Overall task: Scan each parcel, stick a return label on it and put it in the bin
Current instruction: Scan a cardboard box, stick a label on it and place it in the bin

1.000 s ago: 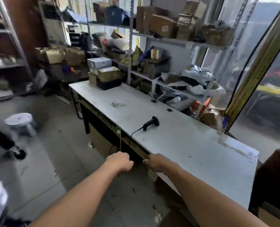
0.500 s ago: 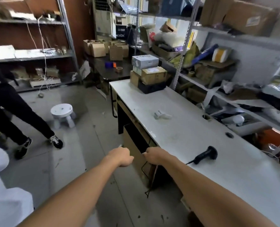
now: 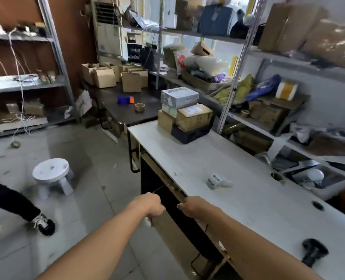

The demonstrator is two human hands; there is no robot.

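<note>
I hold both hands fisted, left hand [image 3: 152,207] pinching something white, right hand [image 3: 191,206] apparently empty; the stacked parcels [image 3: 184,116] look liable to topple if grabbed carelessly.

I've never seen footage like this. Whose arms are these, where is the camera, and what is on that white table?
No machine here: a person wears a camera on the head, so you look down along their bare arms. The left hand and right hand are curled into fists near the table edge; the left seems to pinch something small and white, too blurred to name. On the table lie a stack of parcels at the far end, a label roll in the middle and a black scanner nearest you.
</note>
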